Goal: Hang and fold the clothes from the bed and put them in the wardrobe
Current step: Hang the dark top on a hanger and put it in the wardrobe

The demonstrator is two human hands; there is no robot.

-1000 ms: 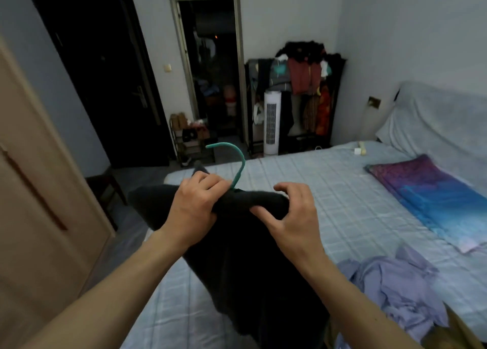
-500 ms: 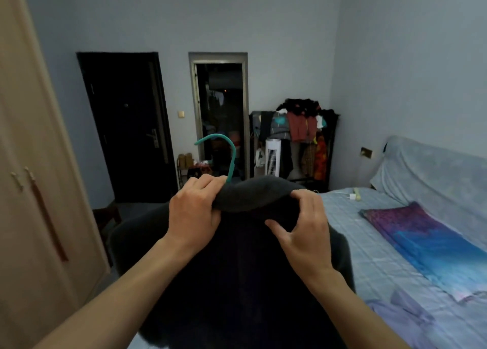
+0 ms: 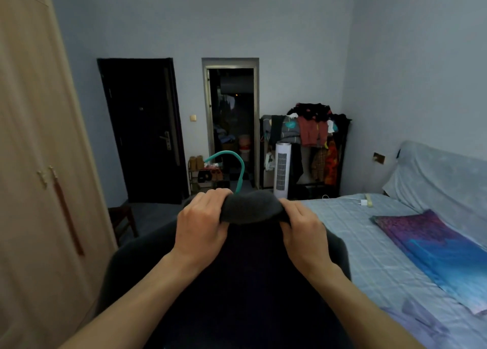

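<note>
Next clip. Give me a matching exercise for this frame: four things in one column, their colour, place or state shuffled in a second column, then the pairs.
Things:
1. hanger hook
2. dark garment
3. wardrobe
4. tower fan

Descriptions:
A. doors shut, at the left edge of the view
B. gripped at the collar by the left hand and the right hand
C. teal, sticking up above the collar
D. white, standing in front of the clothes rack

Pairs: 1-C, 2-B, 3-A, 4-D
</note>
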